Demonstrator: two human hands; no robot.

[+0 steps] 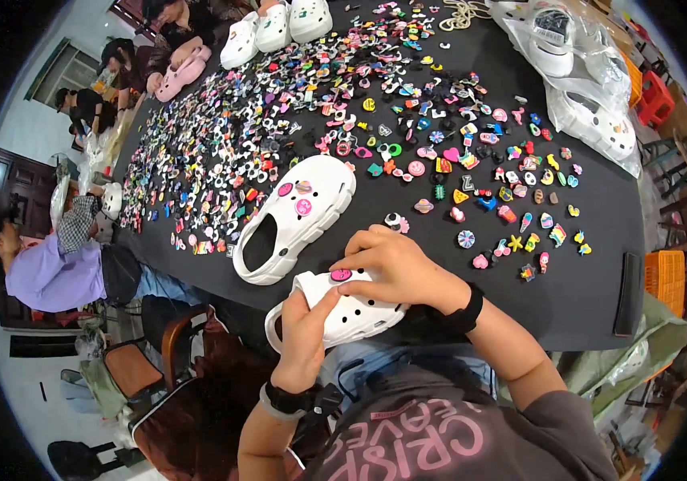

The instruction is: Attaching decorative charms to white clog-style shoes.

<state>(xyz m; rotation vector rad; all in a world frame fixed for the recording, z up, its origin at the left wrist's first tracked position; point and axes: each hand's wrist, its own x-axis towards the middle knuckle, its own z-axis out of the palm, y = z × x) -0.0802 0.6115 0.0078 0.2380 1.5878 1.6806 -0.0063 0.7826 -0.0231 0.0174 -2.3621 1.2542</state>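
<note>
A white clog [351, 313] with holes lies at the near edge of the black table [584, 297], held between both my hands. My left hand [305, 337] grips its heel side from below. Fingers of my right hand [391, 268] press on its top, right beside a round pink charm [341, 275] set in the clog. A second white clog [295, 216] with pink round charms on its toe lies just beyond, untouched.
Several small coloured charms [472, 160] cover most of the table. More white clogs [275, 28] and a pink pair [183, 72] stand at the far left; bagged white clogs [592, 112] at the far right. Other people sit along the left. A black flat object [628, 293] lies right.
</note>
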